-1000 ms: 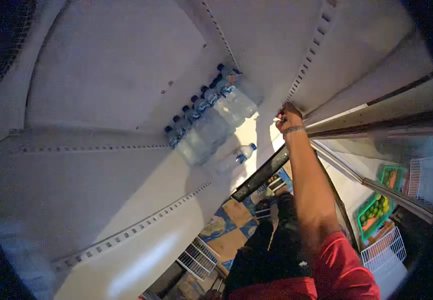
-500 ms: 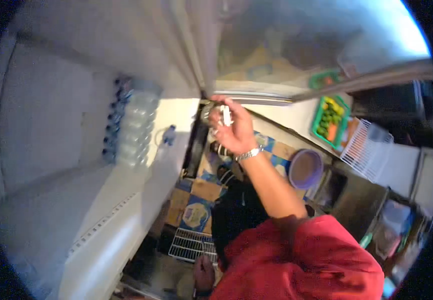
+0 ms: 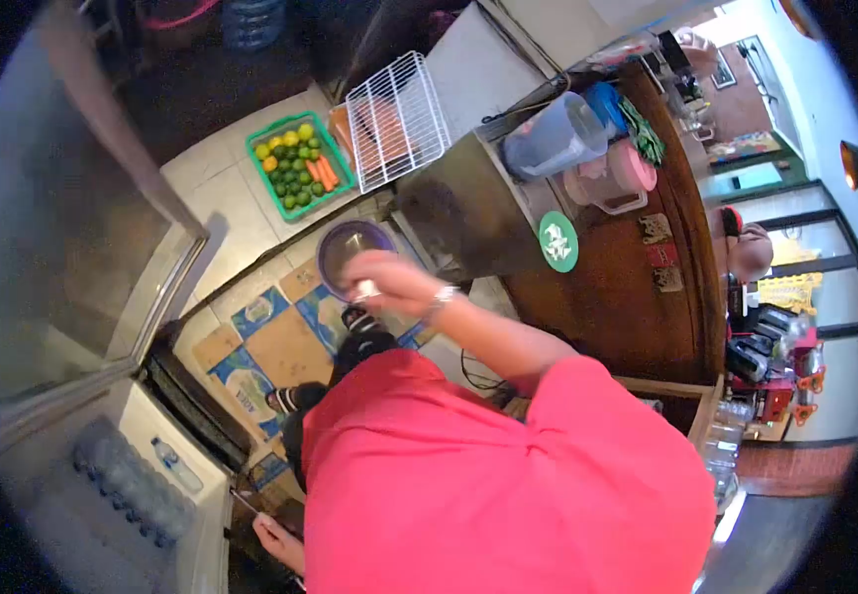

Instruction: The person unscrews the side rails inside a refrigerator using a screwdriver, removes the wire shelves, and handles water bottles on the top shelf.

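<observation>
Across the tiled floor reaches my right hand, with a metal watch on the wrist. Its fingers are closed around a small white piece whose kind I cannot make out. The purple basin on the floor lies just beyond this hand. Low at the left, my left hand is closed on a thin metal rod; its far end is beside the edge of the fridge. Inside the fridge are several clear bottles and one single bottle.
The fridge's glass door stands open on the left. On a tiled ledge sit a green basket of limes and carrots and a white wire rack. Pitchers stand on the wooden counter. A person is at far right.
My view has swung right, away from the fridge interior. My right hand has moved off the fridge door's edge, the white piece still in it. The rod in my left hand now shows.
</observation>
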`<move>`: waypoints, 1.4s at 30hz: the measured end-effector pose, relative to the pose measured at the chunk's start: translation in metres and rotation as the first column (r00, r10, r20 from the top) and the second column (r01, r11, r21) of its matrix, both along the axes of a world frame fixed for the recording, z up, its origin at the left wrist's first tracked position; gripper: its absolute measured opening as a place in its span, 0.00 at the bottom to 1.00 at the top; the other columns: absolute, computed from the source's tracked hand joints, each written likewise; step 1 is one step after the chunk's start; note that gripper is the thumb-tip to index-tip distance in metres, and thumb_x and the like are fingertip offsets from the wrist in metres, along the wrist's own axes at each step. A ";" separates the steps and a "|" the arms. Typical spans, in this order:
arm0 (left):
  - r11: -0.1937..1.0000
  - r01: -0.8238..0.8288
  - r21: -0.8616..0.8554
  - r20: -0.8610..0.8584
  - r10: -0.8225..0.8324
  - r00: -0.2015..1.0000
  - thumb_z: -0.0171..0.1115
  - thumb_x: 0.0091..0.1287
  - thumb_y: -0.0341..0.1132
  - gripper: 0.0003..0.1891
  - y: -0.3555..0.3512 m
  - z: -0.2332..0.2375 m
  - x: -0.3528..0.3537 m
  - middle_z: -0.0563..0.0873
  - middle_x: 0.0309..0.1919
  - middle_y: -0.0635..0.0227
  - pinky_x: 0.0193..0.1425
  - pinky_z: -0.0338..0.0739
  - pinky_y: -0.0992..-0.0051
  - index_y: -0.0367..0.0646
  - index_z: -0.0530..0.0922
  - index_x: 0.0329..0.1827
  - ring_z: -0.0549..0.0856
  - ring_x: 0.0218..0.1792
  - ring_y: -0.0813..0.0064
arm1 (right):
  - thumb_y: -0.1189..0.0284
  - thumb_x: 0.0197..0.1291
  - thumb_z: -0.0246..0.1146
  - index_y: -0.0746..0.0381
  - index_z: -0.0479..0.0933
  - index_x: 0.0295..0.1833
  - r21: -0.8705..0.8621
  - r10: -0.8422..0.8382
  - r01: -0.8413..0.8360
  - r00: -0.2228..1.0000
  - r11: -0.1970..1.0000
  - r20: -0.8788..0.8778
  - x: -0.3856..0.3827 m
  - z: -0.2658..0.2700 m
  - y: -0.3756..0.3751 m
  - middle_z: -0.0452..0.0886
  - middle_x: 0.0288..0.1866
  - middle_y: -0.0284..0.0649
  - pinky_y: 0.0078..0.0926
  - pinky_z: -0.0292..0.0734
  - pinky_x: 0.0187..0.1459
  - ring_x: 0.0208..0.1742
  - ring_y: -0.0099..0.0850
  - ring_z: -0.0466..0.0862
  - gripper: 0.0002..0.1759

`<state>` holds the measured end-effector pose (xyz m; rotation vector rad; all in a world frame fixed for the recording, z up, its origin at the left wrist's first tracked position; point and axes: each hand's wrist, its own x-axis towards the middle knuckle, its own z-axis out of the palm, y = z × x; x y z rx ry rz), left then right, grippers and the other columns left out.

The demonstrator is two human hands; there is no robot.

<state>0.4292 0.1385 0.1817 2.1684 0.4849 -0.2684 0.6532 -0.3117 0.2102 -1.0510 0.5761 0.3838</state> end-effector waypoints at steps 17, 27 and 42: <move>-0.419 -0.077 -0.905 0.099 -0.382 0.919 0.30 0.78 0.47 0.15 -0.439 0.236 0.208 0.66 0.15 0.74 0.48 0.74 0.43 0.52 0.61 0.36 0.72 0.09 0.77 | 0.69 0.58 0.63 0.69 0.81 0.44 -0.952 -0.334 0.125 0.942 0.281 0.025 -0.213 -0.015 -0.424 0.85 0.39 0.46 0.28 0.76 0.44 0.39 0.31 0.83 0.14; -0.694 -0.307 -0.651 0.183 -0.536 0.825 0.33 0.78 0.48 0.14 -0.533 0.296 0.168 0.69 0.16 0.73 0.44 0.72 0.46 0.54 0.63 0.36 0.67 0.10 0.78 | 0.71 0.56 0.65 0.65 0.81 0.39 -0.998 -0.166 0.012 0.986 0.054 0.002 -0.237 0.000 -0.382 0.83 0.35 0.46 0.33 0.77 0.41 0.34 0.39 0.84 0.09; -0.755 -0.302 -0.582 0.216 -0.502 0.838 0.37 0.77 0.45 0.12 -0.528 0.297 0.145 0.69 0.16 0.73 0.36 0.72 0.58 0.54 0.65 0.37 0.67 0.12 0.81 | 0.72 0.54 0.66 0.66 0.80 0.36 -0.999 -0.146 0.034 0.989 0.031 0.029 -0.244 -0.017 -0.374 0.81 0.35 0.48 0.35 0.77 0.40 0.35 0.40 0.83 0.08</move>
